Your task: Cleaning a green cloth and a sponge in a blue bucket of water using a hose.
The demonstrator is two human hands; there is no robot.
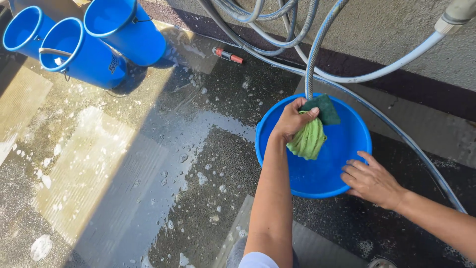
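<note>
Left hand (292,119) is fisted around a bunched light-green cloth (308,140) plus a dark-green scouring pad (325,108), fingers pressed tight on both, held over the inside of the blue bucket (342,149). Right hand (371,181) rests on the bucket's near rim, fingers spread flat, gripping nothing, just steadying.

The bucket sits on wet, soapy floor (148,164) below a loop of hose (317,49) that hangs down to its far rim; can't tell if water is running. Three more blue buckets (94,39) lie tipped on their sides well apart, upper left, with an orange-tipped hose nozzle (228,55) between them and the hose.

Step looks like scrubbing the bucket interior, cloth and pad at the far wall.

Any next wipe calls for the right hand holding the rim firm, since the floor looks slick.
</note>
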